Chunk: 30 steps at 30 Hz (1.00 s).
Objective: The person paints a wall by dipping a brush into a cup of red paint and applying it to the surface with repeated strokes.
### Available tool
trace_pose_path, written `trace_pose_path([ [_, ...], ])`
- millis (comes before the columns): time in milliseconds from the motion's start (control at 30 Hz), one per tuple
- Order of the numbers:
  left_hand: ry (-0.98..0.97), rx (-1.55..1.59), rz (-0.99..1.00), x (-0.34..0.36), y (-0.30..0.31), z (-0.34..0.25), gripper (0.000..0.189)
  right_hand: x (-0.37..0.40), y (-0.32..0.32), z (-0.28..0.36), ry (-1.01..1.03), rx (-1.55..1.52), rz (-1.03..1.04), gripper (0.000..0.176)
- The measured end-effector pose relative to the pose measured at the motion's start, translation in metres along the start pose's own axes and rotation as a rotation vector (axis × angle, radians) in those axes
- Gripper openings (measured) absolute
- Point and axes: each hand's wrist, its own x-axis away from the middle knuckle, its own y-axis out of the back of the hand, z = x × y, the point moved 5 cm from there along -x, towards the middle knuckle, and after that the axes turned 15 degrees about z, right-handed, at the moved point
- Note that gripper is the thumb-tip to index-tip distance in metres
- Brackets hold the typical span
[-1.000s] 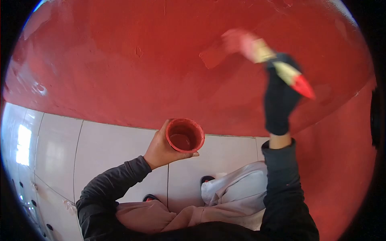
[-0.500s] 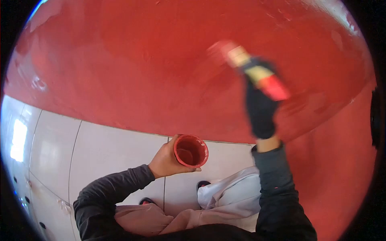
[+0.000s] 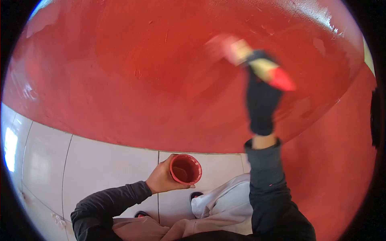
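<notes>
My right hand (image 3: pixel 261 100), in a black glove, is raised and grips a paintbrush (image 3: pixel 251 60) with a pale and red handle. The brush's bristles, blurred and red with paint, lie against the red wall (image 3: pixel 140 72). My left hand (image 3: pixel 161 178) is bare and holds a small red cup (image 3: pixel 185 169) low in the view. The cup is open at the top and has red paint inside. Both arms wear dark long sleeves.
The red painted wall fills the upper and right parts of the view. White floor tiles (image 3: pixel 100 160) lie below it. My light trousers (image 3: pixel 217 205) and dark shoes (image 3: pixel 196 195) show at the bottom.
The view has tilted upward, so the cup and my left hand sit lower in the frame. The brush has shifted left along the wall and stays against it.
</notes>
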Motion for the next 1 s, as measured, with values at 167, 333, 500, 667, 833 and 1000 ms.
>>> trace_pose_path([
  [167, -0.004, 0.004, 0.008, 0.0, -0.001, -0.002, 0.085, -0.019, 0.027, 0.011, 0.177, 0.403, -0.038, 0.019],
  [333, -0.042, 0.01, 0.017, -0.001, -0.002, 0.001, 0.086, 0.071, -0.071, 0.039, 0.231, 0.136, 0.724, 0.016],
  [500, -0.019, 0.007, 0.046, -0.004, -0.002, 0.002, 0.086, -0.033, 0.05, -0.002, 0.089, 0.066, -0.091, 0.012],
  [667, -0.023, 0.068, 0.025, -0.004, -0.002, 0.0, 0.087, -0.029, 0.051, 0.009, 0.188, 0.39, -0.051, 0.01],
  [833, -0.024, 0.009, 0.027, -0.003, 0.003, -0.004, 0.086, -0.003, 0.021, 0.036, 0.226, 0.324, 0.208, 0.007],
  [1000, -0.021, 0.06, 0.053, -0.006, -0.001, -0.003, 0.085, -0.027, 0.041, 0.017, 0.249, 0.398, 0.051, 0.014],
])
